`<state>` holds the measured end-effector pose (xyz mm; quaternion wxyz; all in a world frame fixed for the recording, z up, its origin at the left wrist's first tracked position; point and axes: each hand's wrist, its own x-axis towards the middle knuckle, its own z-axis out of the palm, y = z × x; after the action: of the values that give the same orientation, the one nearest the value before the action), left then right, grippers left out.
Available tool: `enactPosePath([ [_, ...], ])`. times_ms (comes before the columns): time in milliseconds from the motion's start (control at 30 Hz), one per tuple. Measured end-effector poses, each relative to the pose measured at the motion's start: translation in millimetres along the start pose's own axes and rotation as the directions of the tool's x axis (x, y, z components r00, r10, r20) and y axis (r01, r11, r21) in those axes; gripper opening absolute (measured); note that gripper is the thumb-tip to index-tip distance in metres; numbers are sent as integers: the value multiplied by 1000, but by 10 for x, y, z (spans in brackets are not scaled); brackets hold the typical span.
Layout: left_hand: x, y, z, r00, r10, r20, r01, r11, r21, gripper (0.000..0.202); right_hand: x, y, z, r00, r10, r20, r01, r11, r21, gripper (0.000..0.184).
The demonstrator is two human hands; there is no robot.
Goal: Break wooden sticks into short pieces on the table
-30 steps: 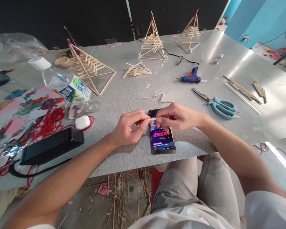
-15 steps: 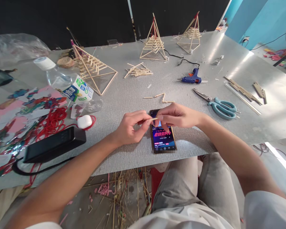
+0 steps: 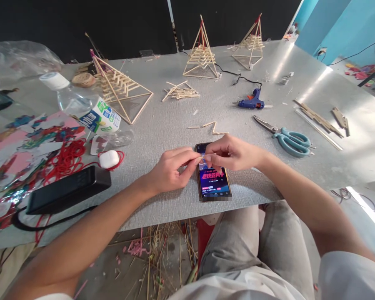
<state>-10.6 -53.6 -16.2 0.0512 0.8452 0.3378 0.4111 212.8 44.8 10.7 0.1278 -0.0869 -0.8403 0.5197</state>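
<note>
My left hand [image 3: 176,168] pinches a short thin wooden stick [image 3: 201,158], most of it hidden by the fingers. From the other side, my right hand [image 3: 229,154] has its thumb and forefinger closed at the stick's other end, its other fingers curled. Both hands are just above a lit phone [image 3: 214,185] lying flat on the table. Beyond the hands lie a few short stick pieces [image 3: 215,127] in a zigzag. A heap of short sticks [image 3: 183,91] is farther back.
Stick pyramids [image 3: 200,62] stand at the back, another pyramid [image 3: 121,89] at left. A blue glue gun [image 3: 253,100] and scissors [image 3: 290,141] lie right. On the left are a plastic bottle [image 3: 93,112], red cord [image 3: 68,156], a white case [image 3: 109,159] and a black device [image 3: 68,189].
The fingertips of both hands have drawn closer together, so less of the stick shows between them. The view has shifted slightly; the things on the table stay put.
</note>
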Motion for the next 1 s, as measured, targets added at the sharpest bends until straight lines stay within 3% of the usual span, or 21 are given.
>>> enactPosePath([
  [167,-18,-9,2,1000,6,6,-6,1000,4,12,9,5,49,999,-17,-42,17,1000,17,33],
  [367,-11,-33,10,1000,-26,11,26,998,-49,13,-7,-29,-18,999,7,38,-9,998,64,31],
  [600,-9,-29,-31,998,-1,65,5,998,-57,15,-25,-16,-46,999,29,46,-31,998,50,29],
  [800,-13,-78,-42,991,110,75,-115,991,70,14,-11,21,-15,999,45,31,-47,997,58,28],
  [1000,-12,-91,-44,988,125,88,-136,982,131,13,35,-12,102,994,-26,-104,20,998,-67,36],
])
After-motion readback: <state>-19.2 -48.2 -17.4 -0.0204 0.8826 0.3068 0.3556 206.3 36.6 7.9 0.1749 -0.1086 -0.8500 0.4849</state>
